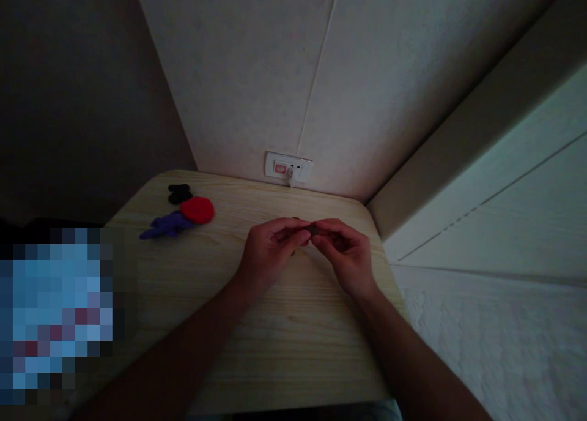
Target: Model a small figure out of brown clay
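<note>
Between the fingertips of both hands is a small dark brown lump (313,229), which looks like modelling clay. My left hand (270,249) pinches it from the left with thumb and forefinger. From the right, my right hand (348,249) pinches the same lump, thumb below and fingers above. The fingers cover most of it. Small brown bits (293,253) peek out beside the left fingers, mostly hidden. Farther left on the table lie a flat red round piece (197,210), a purple lumpy piece (167,224) and a black piece (180,194), grouped together.
The pale wooden table (284,335) has rounded corners and meets the wall at the back. A white wall socket (288,167) with a plug sits just above its rear edge. At right stand a pale panel (495,194) and a white quilted surface (495,347). A blurred blue patch (55,311) covers the lower left.
</note>
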Demonstrator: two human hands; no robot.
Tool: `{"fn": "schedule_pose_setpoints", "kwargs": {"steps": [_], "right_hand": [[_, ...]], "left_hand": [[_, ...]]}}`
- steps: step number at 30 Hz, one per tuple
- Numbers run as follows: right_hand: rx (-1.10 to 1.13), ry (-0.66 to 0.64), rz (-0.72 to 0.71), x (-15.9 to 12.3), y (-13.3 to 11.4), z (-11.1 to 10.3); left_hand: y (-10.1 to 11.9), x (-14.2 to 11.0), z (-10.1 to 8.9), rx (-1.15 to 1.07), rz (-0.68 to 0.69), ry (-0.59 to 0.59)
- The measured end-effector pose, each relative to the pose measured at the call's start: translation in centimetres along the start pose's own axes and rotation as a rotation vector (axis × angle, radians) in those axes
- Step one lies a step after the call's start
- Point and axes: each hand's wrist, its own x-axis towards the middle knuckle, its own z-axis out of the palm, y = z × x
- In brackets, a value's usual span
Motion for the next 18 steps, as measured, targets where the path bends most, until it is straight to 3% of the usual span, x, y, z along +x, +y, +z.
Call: {"fn": "schedule_pose_setpoints", "kwargs": {"steps": [6,13,18], "right_hand": [[0.01,-0.008,0.018,0.1,-0.04,0.01],[0.05,0.006,0.017,0.03,0.05,0.07],[0.052,-0.017,0.056,-0.04,0.0,0.15]], "left_hand": [[0.17,-0.15,-0.08,0.075,0.076,0.03],[-0.05,0.01,-0.05,-0.031,0.005,0.007],[-0.09,0.14,-0.24,0.068,0.065,0.042]]}}
